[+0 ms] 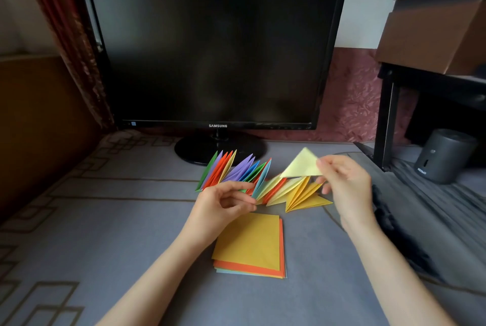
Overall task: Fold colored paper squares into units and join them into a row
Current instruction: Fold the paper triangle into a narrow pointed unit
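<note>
1 monitor (210,52), top centre. 1 joined row (236,168) mid-frame; units overlap too much to count exactly. 1 loose pale-yellow unit (301,165). 1 stack of squares (249,241), lower centre, min. 3 colours. 2 hands: left hand (223,202), right hand (344,183). Right edge: 1 grey cylinder (444,155), 1 cardboard box (434,23).

Left of my left hand (223,202) the worktop (105,220) lay bare, with wide room to pass. Ahead, the monitor (210,55) walled off the back, its base (192,149) just behind the row (273,189). The row, held by my left hand, ran across between my hands. The stack (252,241) lay just in front of it, between my forearms. My right hand (344,183) pinched a unit (302,165) above the row's right end. Further right, a stand leg (386,120) and a cylinder (444,155) closed that side.
</note>
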The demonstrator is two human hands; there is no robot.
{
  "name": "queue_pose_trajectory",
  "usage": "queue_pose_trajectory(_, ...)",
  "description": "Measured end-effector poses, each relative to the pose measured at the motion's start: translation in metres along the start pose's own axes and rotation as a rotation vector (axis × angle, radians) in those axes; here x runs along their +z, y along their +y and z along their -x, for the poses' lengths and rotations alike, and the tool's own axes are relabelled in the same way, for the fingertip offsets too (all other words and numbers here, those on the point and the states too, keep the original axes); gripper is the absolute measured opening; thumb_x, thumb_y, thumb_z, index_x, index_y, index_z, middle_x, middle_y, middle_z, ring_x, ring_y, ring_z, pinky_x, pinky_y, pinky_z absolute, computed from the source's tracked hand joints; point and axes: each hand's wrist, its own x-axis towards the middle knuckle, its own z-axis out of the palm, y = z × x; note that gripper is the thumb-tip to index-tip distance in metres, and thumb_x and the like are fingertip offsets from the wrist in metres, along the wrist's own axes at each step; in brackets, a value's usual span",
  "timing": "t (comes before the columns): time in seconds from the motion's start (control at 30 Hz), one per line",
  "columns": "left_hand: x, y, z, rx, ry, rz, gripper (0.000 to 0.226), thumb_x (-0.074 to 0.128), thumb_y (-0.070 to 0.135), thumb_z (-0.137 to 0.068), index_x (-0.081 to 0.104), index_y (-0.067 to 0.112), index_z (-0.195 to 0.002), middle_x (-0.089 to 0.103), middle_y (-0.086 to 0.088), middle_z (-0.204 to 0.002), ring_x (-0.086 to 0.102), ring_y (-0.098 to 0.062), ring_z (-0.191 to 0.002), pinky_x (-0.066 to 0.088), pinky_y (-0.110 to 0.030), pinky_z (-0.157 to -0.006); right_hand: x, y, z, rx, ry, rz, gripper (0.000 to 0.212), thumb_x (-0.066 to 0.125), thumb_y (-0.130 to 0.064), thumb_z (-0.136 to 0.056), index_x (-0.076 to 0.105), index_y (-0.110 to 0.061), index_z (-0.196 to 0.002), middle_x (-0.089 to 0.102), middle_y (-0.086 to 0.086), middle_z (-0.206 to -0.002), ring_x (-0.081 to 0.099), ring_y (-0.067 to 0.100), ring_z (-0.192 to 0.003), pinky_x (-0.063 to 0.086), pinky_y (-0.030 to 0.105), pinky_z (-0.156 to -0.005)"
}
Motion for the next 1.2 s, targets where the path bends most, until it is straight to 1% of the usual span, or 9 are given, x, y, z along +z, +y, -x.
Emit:
queue_pose_trajectory(0.17,0.0,-0.003,-0.002,0.053,-0.012,-0.227,0.019,0.067,0.014,-0.086,0.068,0.025,-0.101,0.071,0.013,-0.095,0.064,0.005,-0.09,0.048,-0.008,-0.081,-0.021,0.014,-0.019,0.035,0.281,0.013,0.008,0.056,-0.008,-0.09,0.064,-0.01,-0.092,0.059,-0.001,-0.072,0.049,0.0,-0.045,0.041,0.014,-0.042)
queue_pose_trajectory(0.3,-0.004,-0.01,-0.004,-0.006,-0.124,-0.34,0.035,0.069,0.045,-0.073,0.066,0.034,-0.107,0.063,0.019,-0.109,0.057,0.006,-0.103,0.047,-0.012,-0.089,-0.032,0.03,-0.031,0.066,0.402,0.157,0.012,0.051,-0.015,-0.089,0.063,-0.017,-0.087,0.063,0.003,-0.081,0.058,0.017,-0.072,0.049,0.039,-0.072)
queue_pose_trajectory(0.37,-0.007,-0.014,-0.004,-0.025,-0.187,-0.43,0.048,0.064,0.061,-0.064,0.061,0.042,-0.108,0.059,0.019,-0.114,0.052,0.002,-0.11,0.043,-0.017,-0.095,-0.036,0.035,-0.034,0.092,0.389,0.319,0.014,0.049,-0.014,-0.089,0.061,-0.019,-0.086,0.066,0.008,-0.09,0.06,0.03,-0.087,0.049,0.044,-0.079)
queue_pose_trajectory(0.47,-0.005,-0.016,-0.003,-0.008,-0.231,-0.521,0.062,0.059,0.072,-0.056,0.059,0.042,-0.11,0.053,0.021,-0.118,0.043,0.001,-0.116,0.033,-0.016,-0.099,-0.041,0.044,-0.033,0.153,0.263,0.578,0.018,0.048,-0.009,-0.088,0.065,-0.015,-0.086,0.068,0.015,-0.094,0.059,0.038,-0.09,0.048,0.041,-0.075)
queue_pose_trajectory(0.63,-0.006,-0.02,-0.005,0.04,-0.237,-0.542,0.072,0.051,0.084,-0.055,0.065,0.038,-0.108,0.054,0.021,-0.117,0.043,-0.001,-0.116,0.034,-0.021,-0.101,-0.041,0.046,-0.03,0.212,0.134,0.65,0.017,0.052,-0.009,-0.086,0.067,-0.014,-0.081,0.07,0.016,-0.092,0.061,0.038,-0.089,0.049,0.039,-0.074)
queue_pose_trajectory(0.8,-0.005,-0.019,-0.005,-0.002,-0.21,-0.555,0.049,0.069,0.055,-0.068,0.062,0.037,-0.112,0.053,0.017,-0.118,0.042,-0.002,-0.115,0.037,-0.023,-0.102,-0.03,0.042,-0.021,0.213,-0.023,0.736,0.018,0.054,-0.012,-0.084,0.063,-0.022,-0.072,0.07,0.007,-0.089,0.062,0.031,-0.087,0.049,0.034,-0.074)
queue_pose_trajectory(1.0,-0.004,-0.02,-0.005,0.003,-0.193,-0.507,0.042,0.073,0.051,-0.068,0.056,0.047,-0.106,0.055,0.016,-0.116,0.045,-0.003,-0.113,0.041,-0.025,-0.099,-0.017,0.044,-0.011,0.201,-0.055,0.826,0.016,0.05,-0.033,-0.075,0.062,-0.034,-0.066,0.069,-0.009,-0.076,0.063,0.022,-0.075,0.055,0.036,-0.066)
queue_pose_trajectory(1.13,-0.003,-0.019,-0.006,0.01,-0.187,-0.451,0.044,0.078,0.04,-0.069,0.053,0.052,-0.103,0.051,0.017,-0.113,0.044,-0.001,-0.111,0.04,-0.018,-0.095,-0.009,0.033,-0.005,0.141,-0.084,0.822,0.02,0.05,-0.03,-0.091,0.066,-0.021,-0.082,0.068,0.001,-0.08,0.06,0.025,-0.075,0.044,0.026,-0.059)
queue_pose_trajectory(1.2,-0.003,-0.019,-0.006,0.016,-0.169,-0.433,0.045,0.08,0.035,-0.07,0.054,0.051,-0.103,0.052,0.014,-0.111,0.045,-0.001,-0.108,0.04,-0.014,-0.091,-0.007,0.033,-0.004,0.103,-0.072,0.849,0.032,0.043,-0.034,-0.095,0.064,-0.014,-0.083,0.065,0.008,-0.08,0.056,0.029,-0.079,0.045,0.031,-0.063)
